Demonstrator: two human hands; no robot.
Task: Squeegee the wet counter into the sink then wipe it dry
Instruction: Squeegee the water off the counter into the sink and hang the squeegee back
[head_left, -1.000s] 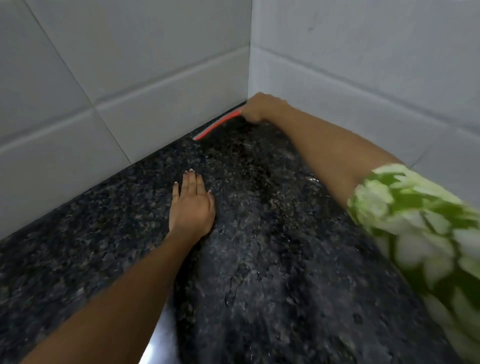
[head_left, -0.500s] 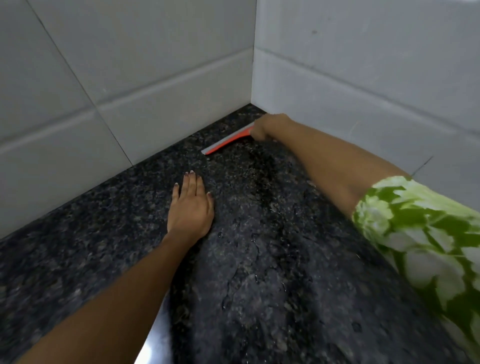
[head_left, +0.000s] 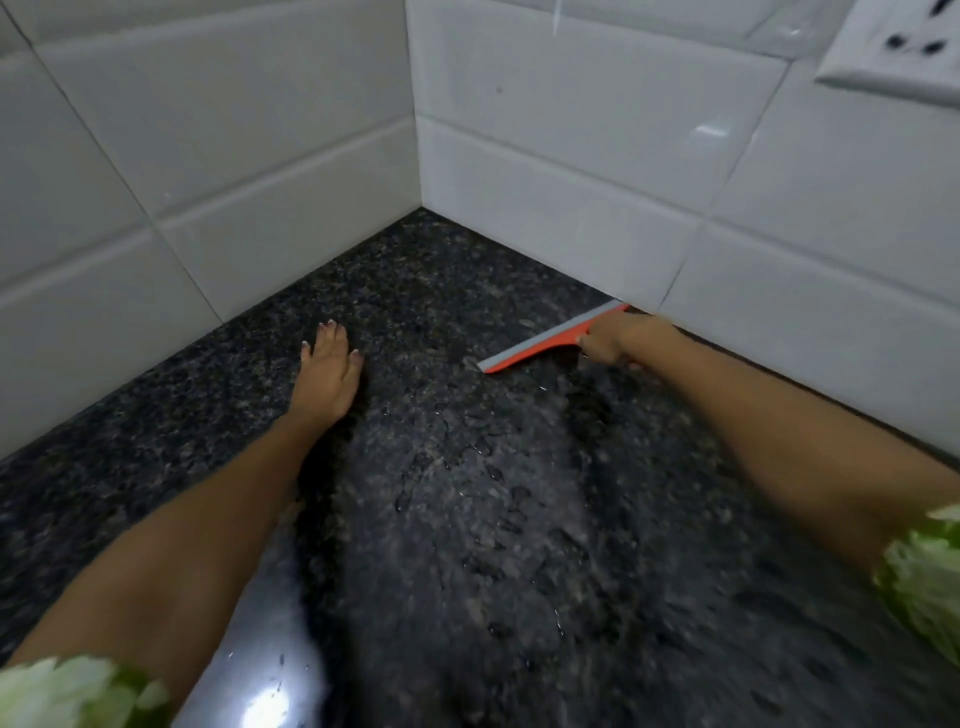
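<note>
Speckled black granite counter (head_left: 467, 519), wet and beaded at centre frame, meets glossy white tiles (head_left: 545, 171). Right hand (head_left: 615, 340) fisted around orange squeegee (head_left: 540, 345), grey blade on stone, right of centre. Left hand (head_left: 327, 374) flat, fingers spread, pressing counter.

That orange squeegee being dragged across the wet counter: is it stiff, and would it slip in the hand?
The squeegee probably stays stiff: its long body looks straight under the right hand. Its grey edge likely flexes a little. The counter shows water beads, so the handle may feel slippery.

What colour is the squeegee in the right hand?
Orange-red body with a grey blade strip: the squeegee, seen in the head view.
</note>
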